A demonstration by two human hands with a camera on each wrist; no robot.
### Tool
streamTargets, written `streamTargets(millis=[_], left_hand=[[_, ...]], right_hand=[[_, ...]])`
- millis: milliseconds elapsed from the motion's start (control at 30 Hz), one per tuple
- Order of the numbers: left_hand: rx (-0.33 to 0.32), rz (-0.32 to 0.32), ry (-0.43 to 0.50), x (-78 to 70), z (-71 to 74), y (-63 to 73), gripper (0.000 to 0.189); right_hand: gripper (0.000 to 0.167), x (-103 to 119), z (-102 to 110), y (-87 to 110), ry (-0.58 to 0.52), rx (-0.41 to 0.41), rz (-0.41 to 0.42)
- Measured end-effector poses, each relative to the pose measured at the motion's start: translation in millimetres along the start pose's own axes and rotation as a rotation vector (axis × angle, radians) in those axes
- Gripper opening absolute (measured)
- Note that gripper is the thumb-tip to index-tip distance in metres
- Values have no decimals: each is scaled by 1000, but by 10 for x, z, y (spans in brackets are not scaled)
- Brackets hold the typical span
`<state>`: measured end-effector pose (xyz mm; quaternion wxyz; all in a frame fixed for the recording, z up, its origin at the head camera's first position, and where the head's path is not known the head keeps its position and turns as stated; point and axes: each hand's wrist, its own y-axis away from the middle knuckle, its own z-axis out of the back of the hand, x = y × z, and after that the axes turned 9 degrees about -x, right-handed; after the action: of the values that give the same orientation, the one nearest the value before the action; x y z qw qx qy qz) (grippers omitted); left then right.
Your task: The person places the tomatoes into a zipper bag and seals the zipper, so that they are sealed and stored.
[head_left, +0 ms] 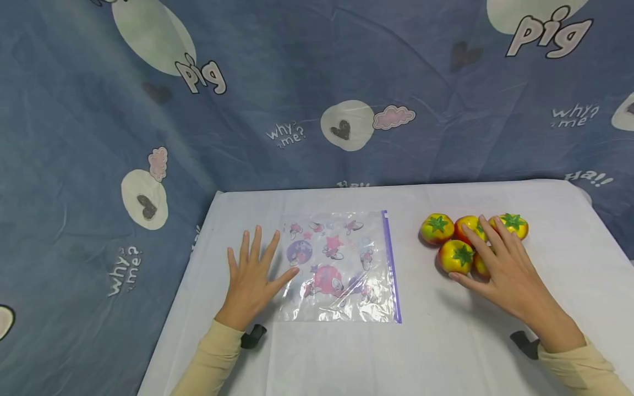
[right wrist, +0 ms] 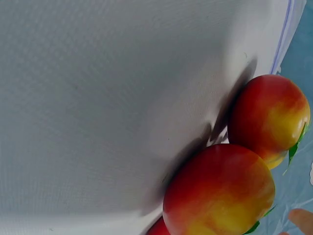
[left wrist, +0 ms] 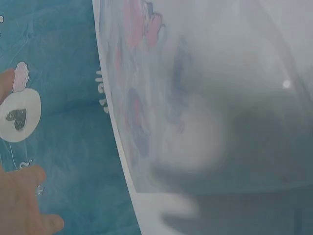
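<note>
A clear zip bag (head_left: 329, 264) printed with pink and purple cartoon figures lies flat, its purple zip strip on the right side. My left hand (head_left: 252, 280) is spread at the bag's left edge, thumb over the plastic. The left wrist view shows the bag (left wrist: 142, 98) close up under a shadow. To the right sit several red-and-yellow, tomato-like fruits (head_left: 438, 229) with green leafy tops, grouped together. My right hand (head_left: 512, 275) hovers over the group with fingers extended and partly hides some of them. Two fruits (right wrist: 220, 191) fill the lower right of the right wrist view.
A white cloth covers the table (head_left: 346, 357). Behind it and along the left hangs a blue curtain (head_left: 277, 66) with cartoon prints and lettering. Dark straps (head_left: 253, 336) sit at both wrists.
</note>
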<state>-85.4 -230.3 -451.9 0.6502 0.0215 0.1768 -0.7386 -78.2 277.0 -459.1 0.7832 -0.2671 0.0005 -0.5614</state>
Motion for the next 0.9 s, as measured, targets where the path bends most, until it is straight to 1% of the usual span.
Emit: streamTargets(millis=[100,267,500,633,800,900], left_hand=[[17,-11,9,-41,-20,11,95],[44,-58,37,-141,-113,45,92],[90,-133,69,-301,-282,102,85],[98,-172,104,-352,-359,108,81],[128,-182,169,-440,-479,95,77],[169,-181,197,-516,-546,91,78]], right_hand=[[101,5,-7,-2,2,4,-8],[99,20,-22,-2,-21,13,-18],[92,44,-56,-31,-89,-41,66],[92,61,-64,-28,-101,-36,76],[92,69,-80,-30,-107,-40,78],[91,73,-91,-38,-108,-39,82]])
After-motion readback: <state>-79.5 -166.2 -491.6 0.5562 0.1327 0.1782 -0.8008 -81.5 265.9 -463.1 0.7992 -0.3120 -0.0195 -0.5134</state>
